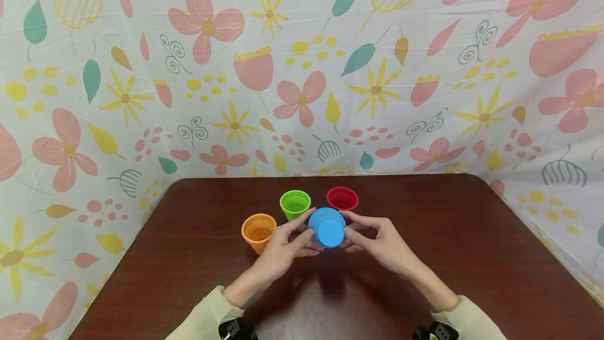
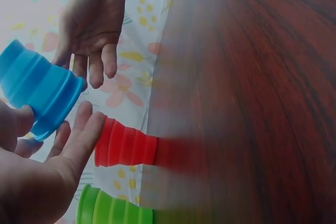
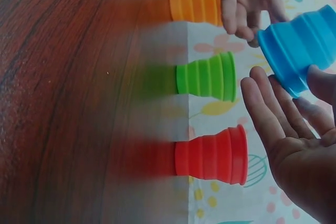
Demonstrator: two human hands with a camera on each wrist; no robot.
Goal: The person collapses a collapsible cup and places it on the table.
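Observation:
A blue collapsible cup (image 1: 329, 229) with stepped walls is held above the table, its flat base tilted toward me and its wide rim facing away. My left hand (image 1: 280, 245) pinches it at the left, with the thumb on the near side. On the opposite side my right hand (image 1: 387, 245) grips it between thumb and fingers. In both wrist views the blue cup (image 2: 39, 90) is fully extended. Beyond the hands stand a green cup (image 1: 295, 203) and a red cup (image 1: 342, 199), with an orange cup (image 1: 259, 230) left of my left hand.
The three other cups stand upright with mouths up on a dark brown wooden table (image 1: 472, 256). A white cloth (image 1: 302, 135) printed with flowers and leaves hangs behind the table's far edge and along its sides.

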